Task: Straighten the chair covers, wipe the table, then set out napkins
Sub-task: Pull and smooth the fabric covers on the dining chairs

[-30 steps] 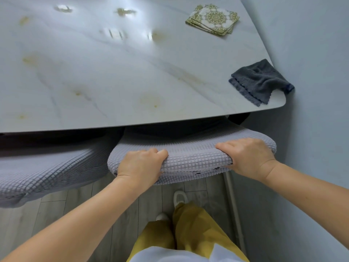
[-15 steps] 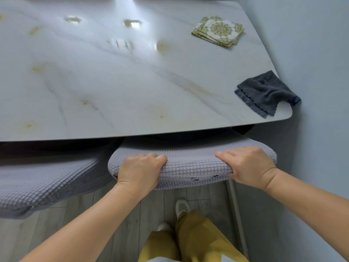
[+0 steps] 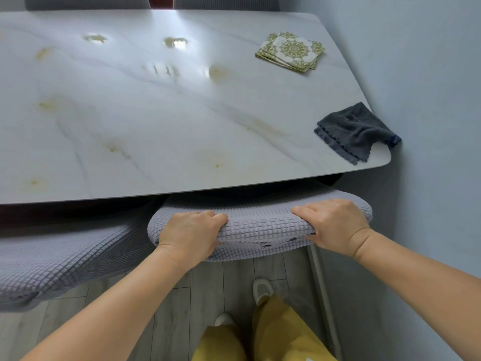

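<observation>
A dining corner in a home. A white marble-look bench [image 3: 182, 121] with pale yellow stains stood against a plain blue-grey wall [image 3: 429, 74]. Chairs in grey, waffle-textured stretch covers [image 3: 260, 225] were tucked under its near edge, and more covered chair backs [image 3: 223, 2] showed at the far side. A stack of green patterned paper napkins [image 3: 290, 51] and a dark grey cloth [image 3: 356, 131] lay on top. The floor [image 3: 208, 282] was grey wood-look planks.

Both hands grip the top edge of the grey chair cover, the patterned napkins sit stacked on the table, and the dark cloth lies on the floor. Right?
Not quite. The head view shows the dark cloth on the table's near right corner, not the floor. The rest stands.
</observation>
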### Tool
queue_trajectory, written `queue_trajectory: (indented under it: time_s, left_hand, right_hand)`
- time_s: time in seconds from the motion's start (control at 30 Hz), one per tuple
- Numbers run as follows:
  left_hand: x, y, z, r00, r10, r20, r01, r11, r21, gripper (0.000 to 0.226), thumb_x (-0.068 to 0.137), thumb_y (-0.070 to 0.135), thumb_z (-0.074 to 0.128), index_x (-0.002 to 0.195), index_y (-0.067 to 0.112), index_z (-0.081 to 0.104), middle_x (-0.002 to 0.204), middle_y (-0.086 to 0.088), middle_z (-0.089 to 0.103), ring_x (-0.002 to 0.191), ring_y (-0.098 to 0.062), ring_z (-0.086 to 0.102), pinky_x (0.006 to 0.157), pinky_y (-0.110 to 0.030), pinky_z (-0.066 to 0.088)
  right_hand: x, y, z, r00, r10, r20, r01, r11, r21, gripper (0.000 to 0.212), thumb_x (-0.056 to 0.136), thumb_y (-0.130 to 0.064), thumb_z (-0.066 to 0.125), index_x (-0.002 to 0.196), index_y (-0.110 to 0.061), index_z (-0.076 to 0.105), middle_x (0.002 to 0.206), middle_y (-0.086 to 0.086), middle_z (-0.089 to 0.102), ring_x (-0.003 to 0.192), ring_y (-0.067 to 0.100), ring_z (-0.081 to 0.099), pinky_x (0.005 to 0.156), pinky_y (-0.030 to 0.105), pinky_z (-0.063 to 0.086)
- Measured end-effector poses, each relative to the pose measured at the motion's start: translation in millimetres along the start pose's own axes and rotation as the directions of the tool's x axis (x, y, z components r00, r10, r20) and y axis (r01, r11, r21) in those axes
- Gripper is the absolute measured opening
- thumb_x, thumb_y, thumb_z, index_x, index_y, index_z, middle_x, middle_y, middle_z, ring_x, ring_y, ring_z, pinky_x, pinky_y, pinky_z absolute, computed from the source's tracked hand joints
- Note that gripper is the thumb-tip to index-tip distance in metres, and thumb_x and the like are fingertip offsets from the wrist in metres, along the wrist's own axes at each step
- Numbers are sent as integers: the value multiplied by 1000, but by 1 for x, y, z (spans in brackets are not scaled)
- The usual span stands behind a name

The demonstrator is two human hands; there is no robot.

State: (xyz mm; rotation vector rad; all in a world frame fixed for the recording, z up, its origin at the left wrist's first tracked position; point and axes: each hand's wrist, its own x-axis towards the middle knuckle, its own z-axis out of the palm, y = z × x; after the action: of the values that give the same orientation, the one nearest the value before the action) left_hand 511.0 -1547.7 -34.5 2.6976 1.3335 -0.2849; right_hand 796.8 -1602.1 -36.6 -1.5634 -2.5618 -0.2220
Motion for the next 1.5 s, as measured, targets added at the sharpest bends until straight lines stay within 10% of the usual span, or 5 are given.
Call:
queue_trajectory:
  time_s: [1.5]
  left_hand:
    - [27,10,-7,991,-125,38,125,992,10,45,86,55,53,123,30,44,110,10,59,94,-17,60,64,-29,42]
  right_hand:
    - [20,41,0,988,-100,122,96,995,35,45,45,-46,88,78,-20,71,57,-7,64,43,16,59,38,18,42]
